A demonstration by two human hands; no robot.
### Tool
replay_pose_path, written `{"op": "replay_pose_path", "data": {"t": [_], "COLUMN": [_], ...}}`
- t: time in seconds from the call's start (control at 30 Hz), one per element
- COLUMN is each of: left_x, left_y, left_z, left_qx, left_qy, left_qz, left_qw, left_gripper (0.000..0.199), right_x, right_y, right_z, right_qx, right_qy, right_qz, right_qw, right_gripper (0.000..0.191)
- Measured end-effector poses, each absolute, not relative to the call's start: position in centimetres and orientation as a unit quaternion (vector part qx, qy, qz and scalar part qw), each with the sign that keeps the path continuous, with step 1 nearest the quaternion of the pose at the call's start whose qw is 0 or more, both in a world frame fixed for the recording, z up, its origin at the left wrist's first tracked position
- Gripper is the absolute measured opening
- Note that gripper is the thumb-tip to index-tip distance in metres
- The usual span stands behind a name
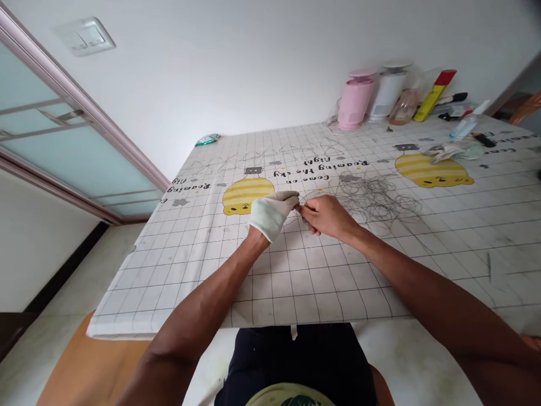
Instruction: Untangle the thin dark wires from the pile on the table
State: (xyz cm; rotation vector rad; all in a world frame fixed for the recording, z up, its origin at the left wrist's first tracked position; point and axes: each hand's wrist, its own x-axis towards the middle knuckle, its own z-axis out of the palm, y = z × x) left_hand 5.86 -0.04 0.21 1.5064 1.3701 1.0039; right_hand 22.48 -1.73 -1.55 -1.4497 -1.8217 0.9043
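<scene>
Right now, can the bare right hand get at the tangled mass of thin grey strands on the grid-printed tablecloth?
Probably yes. The bare right hand sits right at the edge of the tangled thin grey strands, and nothing stands between them. The gloved left hand is on the hand's other side, so it doesn't block the way.
</scene>
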Motion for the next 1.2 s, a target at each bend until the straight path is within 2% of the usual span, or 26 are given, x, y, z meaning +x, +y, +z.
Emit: {"op": "replay_pose_path", "data": {"t": [0.13,0.27,0.4,0.53,0.67,0.9,1.2], "left_x": [4.6,3.3,2.5,2.5,3.0,3.5,2.7], "left_y": [0.9,2.0,2.6,2.4,1.6,0.6,0.8], "left_z": [-0.2,-1.0,-1.6,-1.4,-0.2,0.9,0.7], "left_qx": [0.581,0.529,0.508,0.533,0.561,0.615,0.660], "left_qy": [0.534,0.478,0.416,0.412,0.456,0.464,0.462], "left_qz": [0.408,0.428,0.442,0.437,0.414,0.378,0.307], "left_qw": [0.459,0.555,0.611,0.595,0.553,0.513,0.507], "left_gripper": [0.015,0.012,0.019,0.029,0.028,0.026,0.036], "right_x": [22.4,22.2,22.0,21.9,21.8,22.0,22.0], "right_y": [-1.6,-1.6,-1.6,-1.6,-1.5,-0.7,-0.3], "right_z": [-2.2,-2.3,-2.5,-2.8,-3.0,-3.6,-4.4], "right_qx": [-0.514,-0.491,-0.473,-0.472,-0.497,-0.545,-0.545], "right_qy": [-0.713,-0.685,-0.677,-0.691,-0.680,-0.670,-0.676], "right_qz": [0.277,0.310,0.310,0.276,0.257,0.161,0.112], "right_qw": [0.388,0.441,0.471,0.473,0.474,0.478,0.483], "right_gripper": [0.035,0.030,0.025,0.019,0.015,0.016,0.020]}}
